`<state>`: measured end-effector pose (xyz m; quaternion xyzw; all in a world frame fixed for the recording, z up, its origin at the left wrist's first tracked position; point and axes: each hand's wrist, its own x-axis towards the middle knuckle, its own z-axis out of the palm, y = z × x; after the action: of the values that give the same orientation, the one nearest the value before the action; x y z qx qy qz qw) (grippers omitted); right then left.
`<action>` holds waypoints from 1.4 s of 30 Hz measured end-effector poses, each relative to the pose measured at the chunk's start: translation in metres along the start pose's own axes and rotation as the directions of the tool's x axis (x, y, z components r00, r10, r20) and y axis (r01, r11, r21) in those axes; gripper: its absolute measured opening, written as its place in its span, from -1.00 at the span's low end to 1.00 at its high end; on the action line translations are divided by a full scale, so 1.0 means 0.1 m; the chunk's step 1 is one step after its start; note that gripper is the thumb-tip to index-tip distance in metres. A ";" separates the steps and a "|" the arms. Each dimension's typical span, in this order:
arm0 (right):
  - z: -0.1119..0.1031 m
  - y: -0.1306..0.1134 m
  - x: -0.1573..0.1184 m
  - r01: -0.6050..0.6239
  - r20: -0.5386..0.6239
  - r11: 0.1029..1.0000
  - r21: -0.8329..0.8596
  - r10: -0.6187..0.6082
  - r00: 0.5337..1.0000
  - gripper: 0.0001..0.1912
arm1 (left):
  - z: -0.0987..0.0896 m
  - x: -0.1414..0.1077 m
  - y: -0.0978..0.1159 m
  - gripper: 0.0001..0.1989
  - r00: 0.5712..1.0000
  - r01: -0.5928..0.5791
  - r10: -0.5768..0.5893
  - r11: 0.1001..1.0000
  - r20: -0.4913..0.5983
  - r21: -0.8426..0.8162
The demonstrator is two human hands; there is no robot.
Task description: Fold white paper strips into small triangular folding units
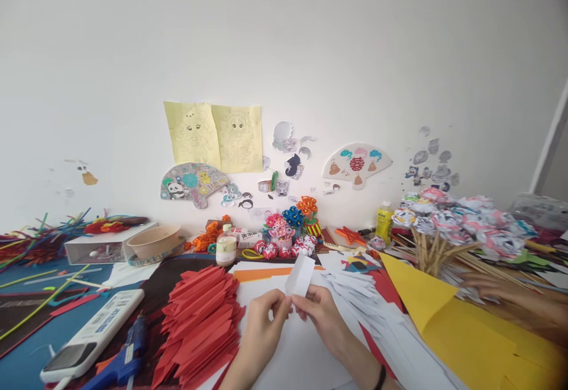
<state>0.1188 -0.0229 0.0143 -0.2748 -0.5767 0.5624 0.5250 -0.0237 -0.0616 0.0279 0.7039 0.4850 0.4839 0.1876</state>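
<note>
White paper piece (pixel 300 274) is upright over the white sheet (pixel 306 357), near middle, held at its lower end. Left hand (pixel 261 319) has thumb and finger pinched at that end; right hand (pixel 323 314) pinches beside it, other fingers curled. Paper looks creased, probably partway shaped; fine folds too small to tell. Red folded strips (pixel 202 319) sit in a big pile to the left, seemingly done; loose white strips (pixel 359 295) lie to the right, finished or not, cannot tell. Yellow sheets (pixel 474 337) farther right look mostly uncut. Another person's hand (pixel 492 286) is at far right.
</note>
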 end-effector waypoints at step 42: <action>-0.02 0.00 0.00 0.132 0.074 0.857 -0.497 -0.110 0.991 -0.58 | -0.04 0.14 -0.26 -0.69 0.963 0.242 -0.268 0.897 -0.020 -0.369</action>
<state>0.1203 -0.0222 0.0138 -0.3525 -0.7302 0.3652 0.4573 -0.0395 -0.0382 0.0173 0.5698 0.4814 0.5609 0.3592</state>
